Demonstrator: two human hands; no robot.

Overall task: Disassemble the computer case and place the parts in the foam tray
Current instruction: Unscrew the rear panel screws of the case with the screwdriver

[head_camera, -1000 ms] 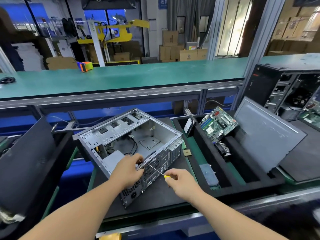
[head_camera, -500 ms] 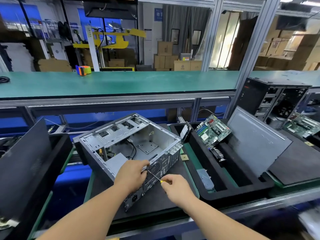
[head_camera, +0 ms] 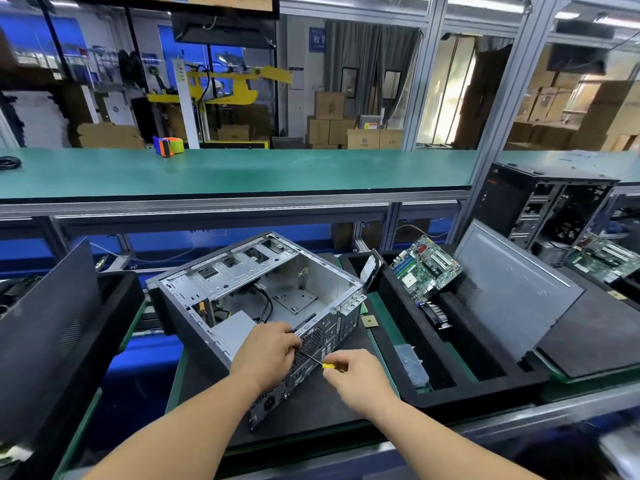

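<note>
Right hand is being kept curled round the yellow-handled screwdriver; grip is pinching the handle, shaft is being aimed up-left into the rear panel of the case. Left hand is being held over the case's top rear edge, fingers curled onto the metal beside the fan grille, just beside the screwdriver tip. Versus a second ago: hands are being brought closer together, the screwdriver is being held at a flatter angle, and the view is being tilted up so more of the room is being shown. Case position is being left unchanged.

Case is being rested open-side up on a black mat, interior stripped, black cables being left inside. A small square chip is lying on the mat just right of the case.

Foam tray is being kept to the right of the case: motherboard is being leaned in a far slot, a heatsink below it, a clear-wrapped part in the near slot, a grey side panel being propped against the tray's right side. Another black panel is being stood at far left.

Beyond: a green bench carrying a tape dispenser; a second open tower at right. Behind glass, cardboard boxes are being stacked.
</note>
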